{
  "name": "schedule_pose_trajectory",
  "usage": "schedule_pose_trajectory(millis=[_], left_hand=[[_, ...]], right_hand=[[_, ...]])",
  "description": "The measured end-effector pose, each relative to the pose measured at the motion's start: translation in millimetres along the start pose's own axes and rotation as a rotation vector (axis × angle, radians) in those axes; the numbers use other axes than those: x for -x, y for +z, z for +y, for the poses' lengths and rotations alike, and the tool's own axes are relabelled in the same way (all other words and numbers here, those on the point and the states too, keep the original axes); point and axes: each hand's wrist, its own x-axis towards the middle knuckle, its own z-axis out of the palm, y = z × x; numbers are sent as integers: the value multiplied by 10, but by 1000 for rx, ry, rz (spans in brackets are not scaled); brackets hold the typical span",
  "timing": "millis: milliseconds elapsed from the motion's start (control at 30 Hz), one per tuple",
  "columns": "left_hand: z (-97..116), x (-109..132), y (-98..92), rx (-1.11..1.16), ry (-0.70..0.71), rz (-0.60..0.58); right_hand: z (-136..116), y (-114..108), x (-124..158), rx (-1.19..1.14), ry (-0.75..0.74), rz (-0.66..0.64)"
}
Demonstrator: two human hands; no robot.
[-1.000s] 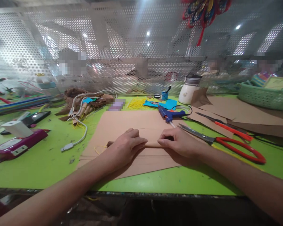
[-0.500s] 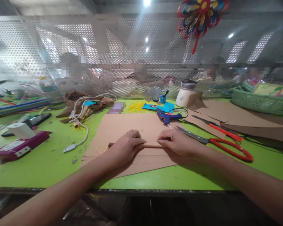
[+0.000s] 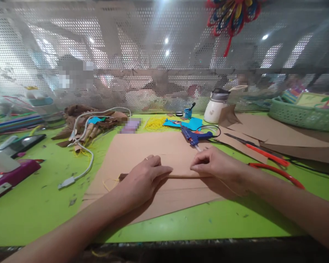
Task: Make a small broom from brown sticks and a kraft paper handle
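A sheet of brown kraft paper (image 3: 142,144) lies on top of several others in front of me, its near edge rolled into a thin tube (image 3: 181,176). My left hand (image 3: 146,175) bears down on the left part of this roll, thumb and fingers closed over it. Beyond its wrist side a dark brown end (image 3: 123,176) and a yellow strand (image 3: 106,184) stick out. My right hand (image 3: 214,166) has thumb and forefinger pressed together at the right part of the roll. A thin yellowish strand trails from beneath that hand. What its lower fingers touch is hidden.
Just past my right hand lies a blue glue gun (image 3: 193,136). Red-handled scissors (image 3: 279,173) are partly behind my right forearm, another red-handled tool (image 3: 271,151) beyond. A white cable (image 3: 91,157) and purple power strip (image 3: 16,179) lie left. A green basket (image 3: 298,117) stands far right.
My right hand has slid to the right along the roll, so the gap between my hands is wider. My left forefinger is straighter. The view has shifted slightly.
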Motion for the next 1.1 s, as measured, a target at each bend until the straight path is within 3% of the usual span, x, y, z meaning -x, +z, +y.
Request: schedule_pose_trajectory(millis=[267, 533, 667, 833, 967, 1100], left_hand=[[36, -33, -35, -7, -14, -32], [44, -6, -10, 7, -63, -26], [33, -10, -10, 25, -80, -37], [-6, -31, 11, 46, -101, -35], [3, -48, -20, 30, -94, -51], [62, -39, -58, -11, -70, -38]], right_hand=[[-85, -43, -8, 281, -364, -97], [-46, -50, -49, 268, -370, -131], [-72, -31, -11, 246, -295, -74], [-66, -53, -39, 224, -228, -134], [-40, -63, -53, 238, -277, -165], [-16, -29, -2, 245, -385, -67]])
